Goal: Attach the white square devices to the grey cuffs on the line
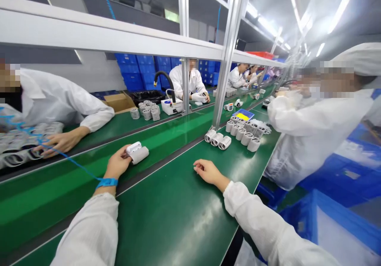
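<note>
My left hand (pixel 118 163) reaches out to the conveyor belt (pixel 89 167) and grips a small white device (pixel 137 152), fingers wrapped round its near end. A blue strap (pixel 106 182) circles that wrist, with a blue coiled cord running off to the left. My right hand (pixel 207 171) rests on the green work mat (pixel 178 202), palm down, fingers loosely curled with nothing in them. Both sleeves are white.
Several white devices (pixel 238 133) lie in rows at the mat's far right, beside a blue tray (pixel 243 115). A person in white (pixel 309 131) leans in at the right. Across the belt another person's hand (pixel 61 142) rests on more parts (pixel 20 147). An aluminium post (pixel 224 60) stands mid-bench.
</note>
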Available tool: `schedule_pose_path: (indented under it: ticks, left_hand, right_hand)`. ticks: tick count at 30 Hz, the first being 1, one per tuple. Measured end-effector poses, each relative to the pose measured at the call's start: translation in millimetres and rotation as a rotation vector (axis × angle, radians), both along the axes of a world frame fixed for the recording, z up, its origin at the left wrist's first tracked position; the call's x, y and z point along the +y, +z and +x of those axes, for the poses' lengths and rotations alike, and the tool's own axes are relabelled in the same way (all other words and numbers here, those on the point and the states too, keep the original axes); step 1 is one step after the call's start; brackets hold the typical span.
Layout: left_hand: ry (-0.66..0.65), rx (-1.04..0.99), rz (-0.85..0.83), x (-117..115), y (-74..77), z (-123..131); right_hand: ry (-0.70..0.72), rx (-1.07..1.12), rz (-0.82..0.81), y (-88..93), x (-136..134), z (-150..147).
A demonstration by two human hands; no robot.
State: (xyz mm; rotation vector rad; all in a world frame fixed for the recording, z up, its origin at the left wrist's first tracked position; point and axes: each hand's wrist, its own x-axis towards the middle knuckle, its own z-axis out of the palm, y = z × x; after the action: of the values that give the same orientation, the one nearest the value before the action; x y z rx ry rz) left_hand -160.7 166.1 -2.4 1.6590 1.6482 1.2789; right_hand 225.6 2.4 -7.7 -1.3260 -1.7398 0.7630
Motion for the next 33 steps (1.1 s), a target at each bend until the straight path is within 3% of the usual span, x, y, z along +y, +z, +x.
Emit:
schedule_pose_path:
  ticks: [3, 6, 9, 19, 23, 28, 33]
  left_hand:
    - [0.030, -0.027, -0.020, -12, 2.3, -3]
    - [0.136, 0.037, 0.065, -38, 6.5, -3]
    - [0.153, 0.091, 0.092, -67, 6.2, 3]
    - [-0.162, 0.118, 0.104, -190, -2.9, 72]
    - [-0.251, 0.135, 0.077, -225, 0.7, 88]
    - [-0.262, 0.155, 0.036, -238, 6.6, 92]
    - [-0.266, 0.117, -0.012, -221, -3.3, 82]
  right_hand:
    - [-0.007, 0.042, -0.017, -3.0, 4, 0]
    - [0.002, 0.106, -0.032, -2.7, 8, 4]
    - [0.021, 0.172, -0.051, -0.5, 14, 9]
    - [0.096, 0.192, -0.083, -0.3, 15, 15]
    - [0.112, 0.175, -0.099, 2.6, 16, 14]
    - [0.118, 0.163, -0.162, 6.1, 19, 17]
    - [0.069, 0.141, -0.274, -17.8, 54, 29]
